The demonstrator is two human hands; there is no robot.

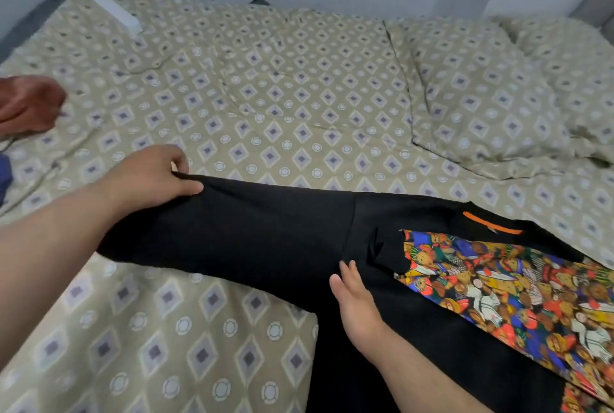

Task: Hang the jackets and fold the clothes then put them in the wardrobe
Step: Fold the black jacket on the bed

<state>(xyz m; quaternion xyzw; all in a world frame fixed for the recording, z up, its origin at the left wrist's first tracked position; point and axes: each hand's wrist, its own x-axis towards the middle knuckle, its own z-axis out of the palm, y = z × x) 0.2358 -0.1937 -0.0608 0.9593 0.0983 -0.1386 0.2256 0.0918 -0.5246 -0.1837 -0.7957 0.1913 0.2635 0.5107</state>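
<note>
Left hand (153, 173) pinches the sleeve (232, 230) end and holds it stretched out, right hand (355, 299) flat, fingers straight, on the jacket (415, 363) (probably pinning it for the fold).

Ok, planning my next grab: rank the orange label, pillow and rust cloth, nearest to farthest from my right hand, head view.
1. orange label, on the jacket, right of the right hand
2. pillow, back right
3. rust cloth, far left edge

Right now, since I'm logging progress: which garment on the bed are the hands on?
The black jacket with colourful bear-print lining; the rust-orange garment and dark blue cloth lie untouched, far left.
</note>
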